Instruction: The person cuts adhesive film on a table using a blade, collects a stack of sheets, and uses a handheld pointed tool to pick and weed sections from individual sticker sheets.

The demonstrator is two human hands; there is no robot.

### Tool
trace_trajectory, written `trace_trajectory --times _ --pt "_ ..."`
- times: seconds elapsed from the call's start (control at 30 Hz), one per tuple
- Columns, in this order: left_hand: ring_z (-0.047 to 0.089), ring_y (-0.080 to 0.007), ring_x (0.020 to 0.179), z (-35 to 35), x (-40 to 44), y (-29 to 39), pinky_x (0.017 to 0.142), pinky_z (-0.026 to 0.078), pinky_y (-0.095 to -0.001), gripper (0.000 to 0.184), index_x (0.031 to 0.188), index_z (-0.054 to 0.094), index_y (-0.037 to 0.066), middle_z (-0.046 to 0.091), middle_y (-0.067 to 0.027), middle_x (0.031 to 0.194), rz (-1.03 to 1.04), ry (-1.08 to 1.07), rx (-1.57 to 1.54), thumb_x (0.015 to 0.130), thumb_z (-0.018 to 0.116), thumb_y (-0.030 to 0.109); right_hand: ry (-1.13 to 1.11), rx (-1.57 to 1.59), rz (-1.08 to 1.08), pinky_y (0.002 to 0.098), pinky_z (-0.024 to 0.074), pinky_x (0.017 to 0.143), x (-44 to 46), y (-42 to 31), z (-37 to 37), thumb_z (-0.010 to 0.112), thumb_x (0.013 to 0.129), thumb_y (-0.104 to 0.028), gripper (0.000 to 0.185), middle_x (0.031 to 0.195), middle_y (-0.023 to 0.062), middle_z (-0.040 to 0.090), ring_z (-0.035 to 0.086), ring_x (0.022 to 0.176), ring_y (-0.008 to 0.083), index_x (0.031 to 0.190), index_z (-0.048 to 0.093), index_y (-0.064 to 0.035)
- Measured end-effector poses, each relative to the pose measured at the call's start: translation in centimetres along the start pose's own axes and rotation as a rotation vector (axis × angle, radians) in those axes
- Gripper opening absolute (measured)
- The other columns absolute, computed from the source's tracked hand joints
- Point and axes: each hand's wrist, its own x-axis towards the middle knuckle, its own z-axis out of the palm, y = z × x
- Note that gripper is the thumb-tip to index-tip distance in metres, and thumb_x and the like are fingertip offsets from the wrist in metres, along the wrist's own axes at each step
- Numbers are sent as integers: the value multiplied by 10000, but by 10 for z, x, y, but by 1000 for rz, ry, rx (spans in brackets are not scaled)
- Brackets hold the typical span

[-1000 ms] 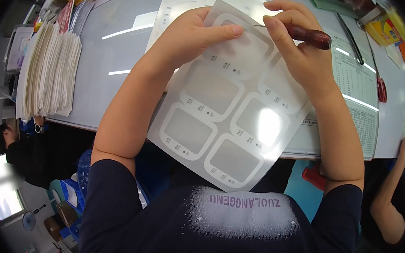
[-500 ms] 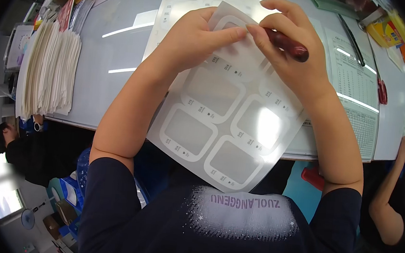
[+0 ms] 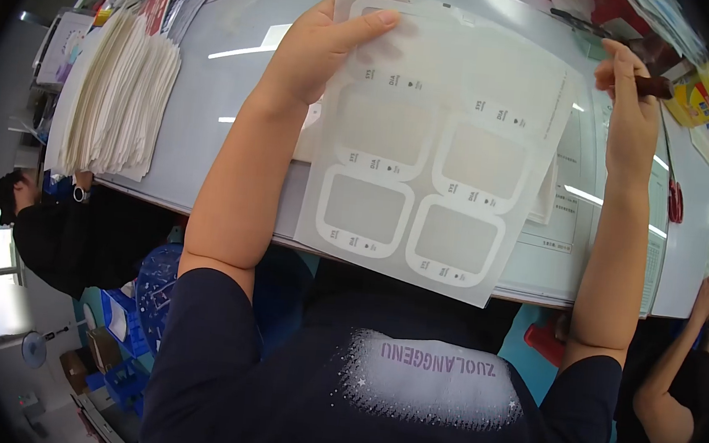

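Pinching translucent sheet [image 3: 434, 165] near its 11 o'clock corner: left hand [image 3: 306, 55], thumb over top. Sheet centred around 1 o'clock, overhanging the surface [image 3: 226, 96]'s near edge. Right hand [image 3: 637, 107] at 2 o'clock, apart from sheet, fingers gripping dark handle [image 3: 654, 87]. Paper stack [image 3: 117, 95] at 10 o'clock.

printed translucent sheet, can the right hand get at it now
Probably yes: nothing visible stands between the right hand and the printed translucent sheet, though that hand holds a dark-red handle.
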Motion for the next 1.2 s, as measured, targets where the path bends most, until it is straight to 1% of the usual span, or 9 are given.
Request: trace_trajectory --times 0.17,0.33,0.53,0.67,0.8,0.87,0.97,1.1,1.2 --pt "659 -150 928 -7 5 -3 815 538 -310 350 1191 597 10 681 -65 1077 47 47 -92 926 674 225 -375 -6 293 215 399 809 -10 5 6 612 982 -385 342 855 -36 620 511 790 60 997 671 -49" --pt "625 -186 1072 -2 2 -7 884 523 -331 564 1354 483 -35 623 -118 1209 -113 -220 -129 926 662 285 -22 295 248 211 395 785 -1 -11 3 630 978 -347 306 840 -48 594 522 816 42 1016 638 -44" --pt "635 -280 1110 -4 -8 -6 859 543 -372 801 1348 500 -61 643 -192 1179 -225 -476 -35 801 736 474 252 341 197 214 477 826 15 16 -32 630 978 -269 308 989 35 631 594 909 82 1105 598 9" --pt "610 -379 1179 18 -8 -15 842 558 -405 892 1382 449 -52 629 -235 1190 180 -763 -453 762 754 512 383 459 169 237 496 894 26 29 -39 608 991 -223 303 1069 62 627 608 995 115 1151 571 32" --pt "642 -324 1108 48 -25 -10 800 568 -390 753 1327 516 -29 636 -221 1169 -12 -574 -162 822 737 484 376 535 177 262 469 880 20 28 -34 585 995 -185 208 1000 65 626 587 964 126 1078 590 6" --pt "705 -284 883 64 -33 -7 666 585 -341 506 1238 561 -32 678 -195 1039 22 -391 -144 913 670 340 485 472 142 266 472 828 15 31 -34 625 969 -204 175 992 74 638 596 905 137 1010 643 -35" --pt "716 -258 760 68 -31 -1 509 557 -315 469 1302 464 -73 676 -198 992 -1 -353 -52 956 590 217 377 516 192 249 475 829 9 27 -11 599 990 -218 227 987 21 628 591 890 115 1117 613 -30" --pt "717 -253 786 65 -27 -2 578 557 -289 429 1289 511 -32 693 -163 1025 84 -201 -24 989 546 273 313 487 170 214 467 735 14 -2 12 559 1013 -197 176 879 -9 617 571 795 70 1055 617 -36" --pt "716 -253 808 61 -25 4 626 557 -297 408 1277 536 -5 698 -144 1038 142 -124 29 1008 515 301 -48 362 -53 259 436 827 -1 -21 -11 546 1009 -156 158 890 47 599 551 869 107 1044 565 -4"
